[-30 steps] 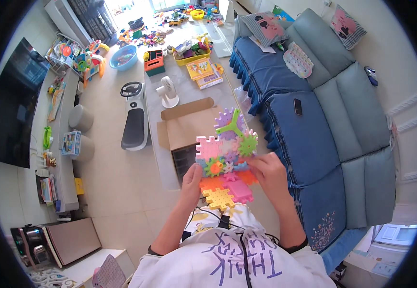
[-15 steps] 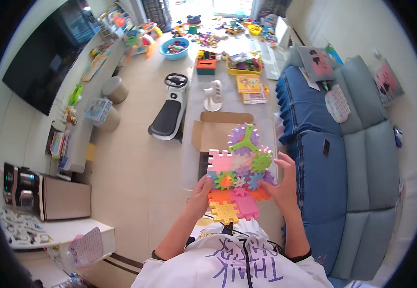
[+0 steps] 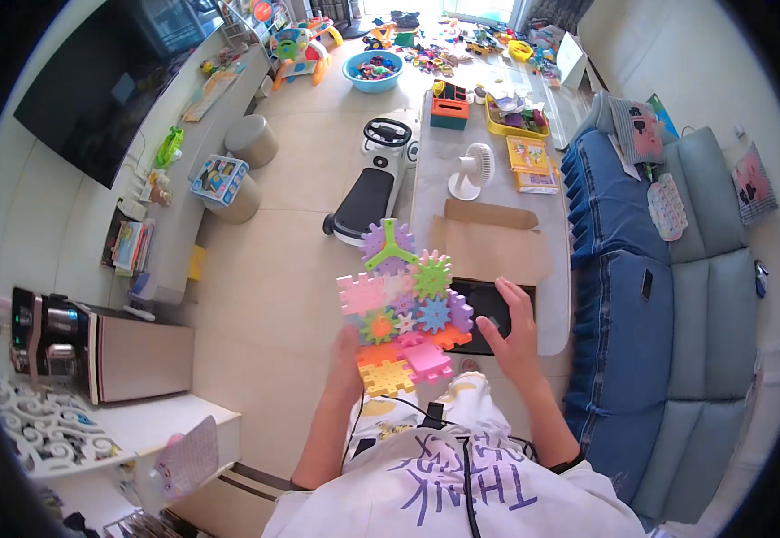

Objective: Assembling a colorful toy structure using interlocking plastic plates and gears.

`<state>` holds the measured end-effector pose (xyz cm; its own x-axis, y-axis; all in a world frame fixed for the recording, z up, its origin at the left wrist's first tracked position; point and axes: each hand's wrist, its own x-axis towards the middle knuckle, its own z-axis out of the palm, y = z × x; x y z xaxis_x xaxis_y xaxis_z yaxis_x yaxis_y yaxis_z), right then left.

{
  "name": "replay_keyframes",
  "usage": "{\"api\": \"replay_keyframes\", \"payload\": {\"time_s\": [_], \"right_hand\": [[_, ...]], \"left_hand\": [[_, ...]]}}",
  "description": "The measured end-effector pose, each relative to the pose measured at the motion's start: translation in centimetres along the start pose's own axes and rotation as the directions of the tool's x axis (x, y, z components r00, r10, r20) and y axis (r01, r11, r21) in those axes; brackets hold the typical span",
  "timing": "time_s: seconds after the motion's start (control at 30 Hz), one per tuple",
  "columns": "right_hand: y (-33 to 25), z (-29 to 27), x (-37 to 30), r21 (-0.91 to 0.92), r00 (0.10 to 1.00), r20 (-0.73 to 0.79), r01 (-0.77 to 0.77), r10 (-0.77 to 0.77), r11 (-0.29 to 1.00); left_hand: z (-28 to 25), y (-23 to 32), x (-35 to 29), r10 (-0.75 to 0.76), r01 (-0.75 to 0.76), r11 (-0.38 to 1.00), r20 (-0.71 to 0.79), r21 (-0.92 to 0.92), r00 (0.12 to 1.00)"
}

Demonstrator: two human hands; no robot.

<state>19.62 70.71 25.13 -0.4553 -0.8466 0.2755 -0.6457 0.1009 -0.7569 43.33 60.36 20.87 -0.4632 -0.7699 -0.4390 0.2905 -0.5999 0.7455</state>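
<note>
Left hand (image 3: 347, 359) clamped on the lower left edge of the bright plastic gear-and-puzzle-tile toy panel (image 3: 403, 309), thumb side mostly hidden behind the yellow and orange tiles. Held up in the air in front of the chest, not resting on anything. Right hand (image 3: 511, 336) off the panel, just to its right, fingers spread and apart, gripping nothing; whether the palm touches the dark object beneath cannot be told.

Long axis of the panel running away from the body, from the yellow tile nearest the left hand up to the purple gear with the green three-armed spinner at the far end. Panel thus up and to the right of the left hand, directly left of the right hand. Left hand the nearer one, already in contact.

Beyond the right hand, the open brown cardboard box (image 3: 491, 251) on the long pale grey desk (image 3: 558, 309). Farther along, the small white desk fan (image 3: 472, 170).
</note>
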Motion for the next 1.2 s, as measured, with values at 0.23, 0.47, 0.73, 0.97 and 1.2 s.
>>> {"api": "replay_keyframes", "payload": {"time_s": [0.23,0.47,0.73,0.97,1.2], "right_hand": [[-4.8,5.5,-1.3,-0.071,0.990,-0.035,-0.136,0.134,0.988],[-5.5,6.1,-2.7,-0.119,0.964,-0.083,-0.260,0.251,0.958],[-7.1,5.0,0.3,-0.091,0.966,-0.147,-0.227,0.213,0.970],[-6.3,4.8,0.3,-0.149,0.980,-0.049,-0.199,0.194,0.969],[-6.2,4.6,0.1,-0.138,0.939,-0.005,-0.342,0.345,0.929]], "left_hand": [[-10.1,7.3,2.3,-0.013,0.022,0.988,-0.054,0.156,0.998],[-8.7,9.2,5.2,-0.067,0.041,0.973,0.108,0.229,0.992],[-3.6,7.0,5.1,-0.190,0.162,0.976,0.203,0.143,0.961],[-3.5,5.9,4.5,-0.253,0.203,0.954,0.230,0.221,0.940],[-3.3,5.5,4.4,-0.258,0.209,0.959,0.286,0.189,0.923]]}}
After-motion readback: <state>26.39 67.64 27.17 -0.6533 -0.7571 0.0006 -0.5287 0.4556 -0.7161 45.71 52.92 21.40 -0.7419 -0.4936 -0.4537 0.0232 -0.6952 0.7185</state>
